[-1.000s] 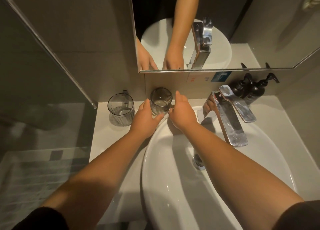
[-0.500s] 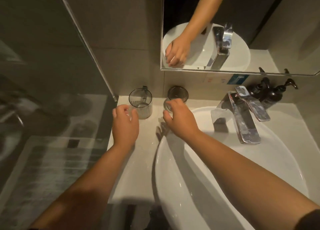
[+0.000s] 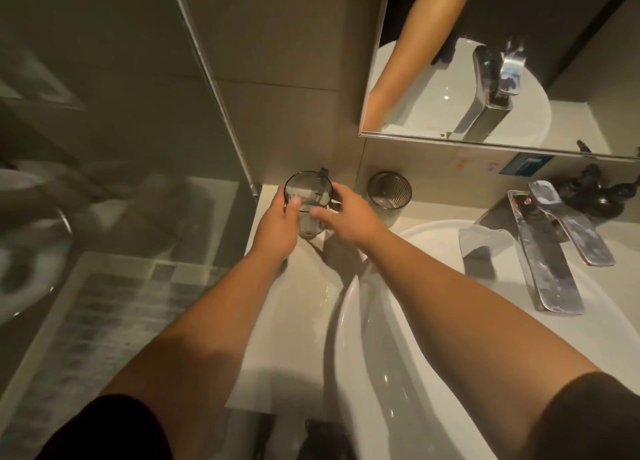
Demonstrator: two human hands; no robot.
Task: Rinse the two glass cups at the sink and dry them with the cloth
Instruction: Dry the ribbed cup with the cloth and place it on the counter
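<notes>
A smoky glass cup with a handle [image 3: 308, 187] stands at the back left corner of the white counter [image 3: 294, 321]. My left hand [image 3: 277, 226] wraps its left side, thumb across the front. My right hand [image 3: 349, 214] reaches over from the right and holds the cup's right side and front. The second cup, a ribbed glass [image 3: 389, 196], stands free just to the right against the wall, touched by neither hand. No cloth is in view.
The white basin [image 3: 415, 373] fills the lower right, with the chrome faucet [image 3: 547, 262] over it and a pale translucent sheet [image 3: 481, 241] at its base. Dark pump bottles [image 3: 592, 196] stand behind. A mirror [image 3: 502, 79] hangs above; a glass partition [image 3: 207, 79] borders the counter's left.
My right hand left the ribbed cup and moved left to the handled cup. My left hand moved forward onto that cup. The view swung left.
</notes>
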